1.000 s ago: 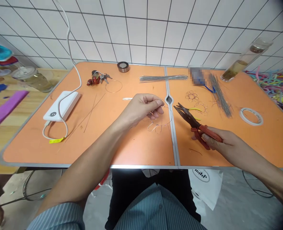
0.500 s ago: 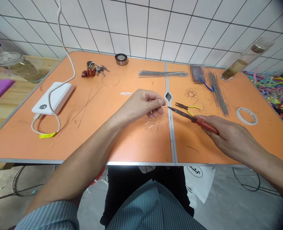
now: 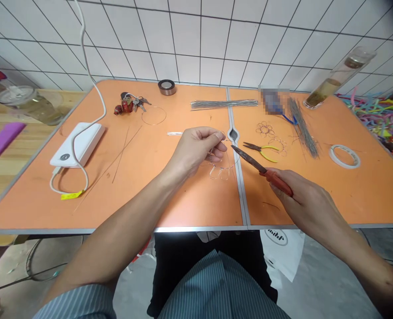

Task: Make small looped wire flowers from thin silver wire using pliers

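Note:
My left hand point(image 3: 201, 148) pinches a piece of thin wire point(image 3: 220, 172) between thumb and fingertips, over the middle of the orange table. Petal-like loops of that wire hang below the fingers, and part of it is hidden behind them. Wrapped in my right hand point(image 3: 304, 197) are the red handles of a pair of needle-nose pliers point(image 3: 251, 159). Their dark tip points up and left, close to the left fingertips and near the wire; whether it touches the wire I cannot tell. Beyond them lie yellow-handled pliers point(image 3: 261, 148) and a flower-shaped wire piece point(image 3: 265, 129).
Two bundles of straight wires lie at the back point(image 3: 216, 104) and right point(image 3: 303, 128). A white tape ring point(image 3: 334, 161), a leaning clear bottle point(image 3: 332, 84), keys point(image 3: 138, 103), a dark tape roll point(image 3: 167, 87) and a cabled white power bank point(image 3: 78, 144) surround the work. A metal seam point(image 3: 240, 190) divides the table.
The wire loops have swung to the right below my left fingers. My right hand has come slightly left and lower, tilting the pliers more steeply. The whole view has shifted a little.

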Demonstrator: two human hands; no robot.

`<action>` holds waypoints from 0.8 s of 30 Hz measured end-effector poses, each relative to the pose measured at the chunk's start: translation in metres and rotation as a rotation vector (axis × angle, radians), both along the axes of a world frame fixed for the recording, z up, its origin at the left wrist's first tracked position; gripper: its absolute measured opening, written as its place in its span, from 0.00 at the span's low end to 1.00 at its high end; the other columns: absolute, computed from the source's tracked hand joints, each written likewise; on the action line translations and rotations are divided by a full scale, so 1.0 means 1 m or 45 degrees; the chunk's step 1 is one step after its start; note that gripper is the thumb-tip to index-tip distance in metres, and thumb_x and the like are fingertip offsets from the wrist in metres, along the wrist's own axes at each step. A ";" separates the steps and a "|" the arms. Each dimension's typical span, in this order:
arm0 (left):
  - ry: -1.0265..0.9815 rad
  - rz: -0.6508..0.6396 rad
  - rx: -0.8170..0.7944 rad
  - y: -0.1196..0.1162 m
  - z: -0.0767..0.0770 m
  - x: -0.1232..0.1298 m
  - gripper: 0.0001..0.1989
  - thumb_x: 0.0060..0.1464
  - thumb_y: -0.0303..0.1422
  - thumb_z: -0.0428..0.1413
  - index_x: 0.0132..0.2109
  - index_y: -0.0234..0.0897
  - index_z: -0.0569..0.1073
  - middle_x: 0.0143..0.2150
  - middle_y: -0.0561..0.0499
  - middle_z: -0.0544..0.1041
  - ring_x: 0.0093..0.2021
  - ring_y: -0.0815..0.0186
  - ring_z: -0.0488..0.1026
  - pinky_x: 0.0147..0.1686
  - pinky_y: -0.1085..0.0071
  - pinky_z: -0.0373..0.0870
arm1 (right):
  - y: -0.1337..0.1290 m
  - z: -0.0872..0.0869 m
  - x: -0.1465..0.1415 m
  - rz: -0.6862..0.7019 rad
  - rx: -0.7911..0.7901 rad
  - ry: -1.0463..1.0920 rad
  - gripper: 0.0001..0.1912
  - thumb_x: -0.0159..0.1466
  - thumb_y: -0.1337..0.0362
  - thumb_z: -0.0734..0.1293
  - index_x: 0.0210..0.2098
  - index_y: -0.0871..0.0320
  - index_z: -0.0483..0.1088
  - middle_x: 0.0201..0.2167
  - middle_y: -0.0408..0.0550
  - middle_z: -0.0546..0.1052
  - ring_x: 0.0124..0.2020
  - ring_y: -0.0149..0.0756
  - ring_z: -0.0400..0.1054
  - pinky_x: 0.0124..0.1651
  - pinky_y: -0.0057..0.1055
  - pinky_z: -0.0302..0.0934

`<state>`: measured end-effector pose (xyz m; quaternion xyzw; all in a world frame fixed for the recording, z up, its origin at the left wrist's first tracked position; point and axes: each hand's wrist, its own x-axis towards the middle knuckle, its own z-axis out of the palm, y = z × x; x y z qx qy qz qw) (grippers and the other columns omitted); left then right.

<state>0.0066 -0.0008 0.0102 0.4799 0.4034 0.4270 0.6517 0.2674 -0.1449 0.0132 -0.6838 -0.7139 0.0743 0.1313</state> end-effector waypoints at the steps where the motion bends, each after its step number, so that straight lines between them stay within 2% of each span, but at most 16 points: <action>1: 0.002 0.004 -0.007 -0.001 0.000 0.001 0.08 0.62 0.34 0.67 0.36 0.33 0.82 0.31 0.47 0.83 0.27 0.70 0.78 0.27 0.74 0.76 | 0.001 -0.001 -0.004 -0.007 0.016 -0.014 0.17 0.79 0.55 0.62 0.60 0.47 0.78 0.55 0.48 0.87 0.47 0.51 0.85 0.35 0.40 0.72; 8: 0.006 -0.005 -0.030 -0.003 0.003 0.002 0.08 0.62 0.33 0.68 0.36 0.34 0.82 0.31 0.47 0.83 0.27 0.70 0.78 0.28 0.74 0.76 | 0.006 -0.004 -0.018 -0.029 0.027 -0.072 0.17 0.80 0.54 0.61 0.59 0.46 0.77 0.55 0.48 0.86 0.44 0.49 0.84 0.31 0.38 0.66; 17: 0.008 -0.006 -0.043 -0.003 0.004 0.002 0.09 0.62 0.33 0.68 0.35 0.33 0.82 0.31 0.47 0.82 0.26 0.71 0.77 0.27 0.75 0.75 | 0.010 -0.005 -0.024 -0.053 -0.024 -0.049 0.17 0.81 0.53 0.59 0.59 0.47 0.77 0.53 0.47 0.85 0.46 0.48 0.83 0.36 0.40 0.67; 24: 0.003 0.003 -0.048 -0.003 0.004 0.002 0.08 0.63 0.33 0.68 0.35 0.33 0.82 0.30 0.48 0.82 0.26 0.71 0.77 0.27 0.75 0.75 | 0.010 -0.007 -0.024 -0.087 -0.052 -0.047 0.18 0.81 0.52 0.58 0.59 0.46 0.76 0.52 0.47 0.85 0.45 0.47 0.81 0.36 0.39 0.65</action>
